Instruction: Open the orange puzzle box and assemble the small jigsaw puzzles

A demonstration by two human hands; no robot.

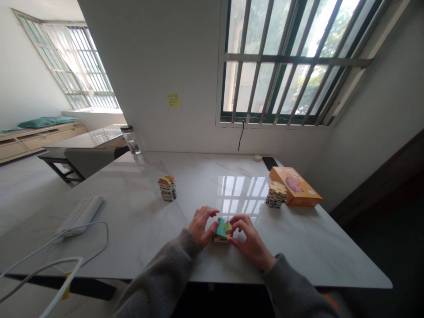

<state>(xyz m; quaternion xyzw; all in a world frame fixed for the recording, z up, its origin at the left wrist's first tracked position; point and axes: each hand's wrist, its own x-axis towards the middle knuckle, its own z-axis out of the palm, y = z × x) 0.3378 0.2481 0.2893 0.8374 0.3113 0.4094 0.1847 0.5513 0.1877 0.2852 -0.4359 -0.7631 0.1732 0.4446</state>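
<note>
A small stack of puzzle pieces [220, 239] lies near the front edge of the table, directly before me. On top sits a teal-and-yellow puzzle piece [221, 228], slightly tilted. My right hand [250, 240] pinches its right side between thumb and curled fingers. At the left side, the thumb of my left hand [202, 226] touches the piece, while the other fingers arch above it, apart from the thumb. A taller puzzle-piece stack [167, 189] stands to the left, and another stack [276, 195] to the right.
An orange box [296, 187] lies beside the right stack, with a black phone [270, 163] and a small white round object [257, 157] behind. On the left are a white power strip [82, 214] with cables and a clear bottle [132, 142]. The white table [142, 247] ends just before me.
</note>
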